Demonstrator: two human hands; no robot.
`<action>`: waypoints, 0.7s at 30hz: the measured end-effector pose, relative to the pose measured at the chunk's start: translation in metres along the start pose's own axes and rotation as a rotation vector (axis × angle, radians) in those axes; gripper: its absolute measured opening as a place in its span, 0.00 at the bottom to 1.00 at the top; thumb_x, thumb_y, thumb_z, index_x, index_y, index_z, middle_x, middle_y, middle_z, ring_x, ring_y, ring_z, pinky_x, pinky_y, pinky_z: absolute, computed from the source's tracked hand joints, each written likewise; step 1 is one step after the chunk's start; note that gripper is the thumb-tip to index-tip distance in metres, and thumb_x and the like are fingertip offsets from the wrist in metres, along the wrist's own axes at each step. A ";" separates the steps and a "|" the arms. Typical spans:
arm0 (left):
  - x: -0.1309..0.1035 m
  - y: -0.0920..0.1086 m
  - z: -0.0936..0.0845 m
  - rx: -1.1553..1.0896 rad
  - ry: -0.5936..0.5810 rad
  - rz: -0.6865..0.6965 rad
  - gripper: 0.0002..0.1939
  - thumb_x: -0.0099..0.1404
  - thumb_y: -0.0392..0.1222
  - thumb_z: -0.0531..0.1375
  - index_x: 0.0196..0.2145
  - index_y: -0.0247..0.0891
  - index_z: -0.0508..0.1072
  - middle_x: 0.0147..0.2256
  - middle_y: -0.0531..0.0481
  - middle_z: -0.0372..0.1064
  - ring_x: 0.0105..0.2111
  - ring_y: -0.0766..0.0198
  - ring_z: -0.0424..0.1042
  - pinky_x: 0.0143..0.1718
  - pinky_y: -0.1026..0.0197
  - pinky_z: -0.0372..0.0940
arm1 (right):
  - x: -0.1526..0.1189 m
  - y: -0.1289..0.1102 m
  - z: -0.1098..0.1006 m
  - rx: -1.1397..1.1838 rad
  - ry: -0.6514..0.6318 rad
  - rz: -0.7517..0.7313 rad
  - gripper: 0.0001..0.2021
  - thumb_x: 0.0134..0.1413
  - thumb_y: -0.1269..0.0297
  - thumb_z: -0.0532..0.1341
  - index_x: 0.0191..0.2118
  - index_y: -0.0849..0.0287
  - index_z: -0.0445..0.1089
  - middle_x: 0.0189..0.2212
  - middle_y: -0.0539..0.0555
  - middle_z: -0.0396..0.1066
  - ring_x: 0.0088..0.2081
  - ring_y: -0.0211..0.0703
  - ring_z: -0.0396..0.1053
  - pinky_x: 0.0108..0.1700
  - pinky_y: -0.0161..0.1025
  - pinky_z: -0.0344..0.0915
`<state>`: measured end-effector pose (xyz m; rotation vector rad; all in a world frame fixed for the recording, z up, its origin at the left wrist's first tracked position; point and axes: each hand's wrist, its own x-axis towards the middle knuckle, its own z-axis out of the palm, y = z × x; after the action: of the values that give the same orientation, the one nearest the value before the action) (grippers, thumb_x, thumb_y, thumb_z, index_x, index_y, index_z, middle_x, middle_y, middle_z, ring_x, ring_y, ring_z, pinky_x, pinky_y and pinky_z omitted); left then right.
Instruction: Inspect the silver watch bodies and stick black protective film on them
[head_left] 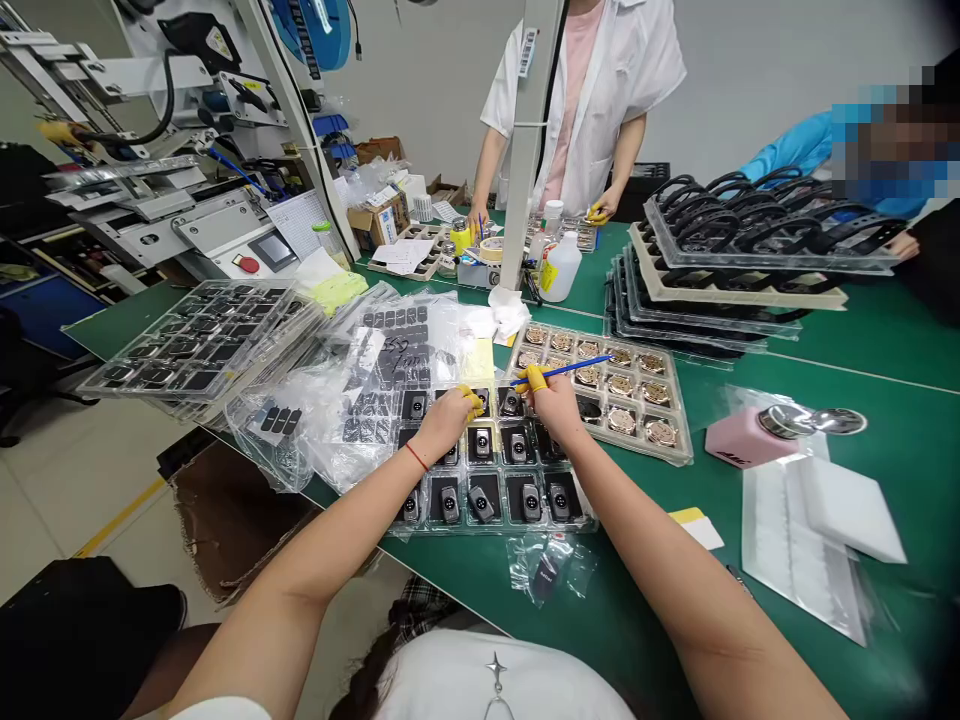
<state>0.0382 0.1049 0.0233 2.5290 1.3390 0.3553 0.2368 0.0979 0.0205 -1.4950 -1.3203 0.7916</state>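
The person's right hand (pixel 552 397), yellow covers on its fingertips, grasps a slim blue tool (pixel 576 368) that points rightward, its far end above a beige tray (pixel 685 452) of round, gold-toned parts (pixel 622 420). The left hand (pixel 444 422), also with yellow-covered fingertips, is bent over the upper part of a clear compartment tray (pixel 491 527); whether its fingers pinch anything cannot be told. This clear tray lies on the green desk (pixel 637 640) directly before the person, with dark watch-like modules (pixel 518 447) in its compartments, some set at a tilt.

Left of the clear tray are plastic sheets of black pieces (pixel 394 345), and farther left a stack of clear trays (pixel 176 385). A small plastic bag (pixel 574 572) lies just below the clear tray's near edge. To the right stand a pink bottle (pixel 733 438) and, farther back, piled trays of black straps (pixel 772 262). Across the desk, a co-worker in a white shirt (pixel 495 100) has both hands near the surface.
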 end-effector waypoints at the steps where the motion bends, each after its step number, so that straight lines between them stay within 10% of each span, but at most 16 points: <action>1: 0.001 -0.002 0.000 -0.018 0.006 -0.003 0.08 0.67 0.40 0.56 0.39 0.33 0.71 0.41 0.47 0.70 0.41 0.61 0.70 0.44 0.53 0.67 | -0.001 0.001 -0.005 -0.008 0.003 -0.008 0.24 0.57 0.47 0.50 0.22 0.61 0.67 0.17 0.53 0.68 0.18 0.36 0.61 0.21 0.34 0.56; 21: 0.033 0.039 0.007 0.043 -0.138 -0.005 0.12 0.67 0.43 0.57 0.44 0.33 0.70 0.42 0.46 0.70 0.40 0.62 0.72 0.42 0.53 0.70 | -0.011 0.020 -0.002 -0.513 -0.010 -0.167 0.15 0.61 0.62 0.52 0.30 0.57 0.74 0.31 0.56 0.76 0.36 0.49 0.71 0.37 0.39 0.62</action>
<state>0.0887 0.1110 0.0324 2.5331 1.3139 0.1486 0.2438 0.0879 0.0010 -1.7394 -1.7167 0.3637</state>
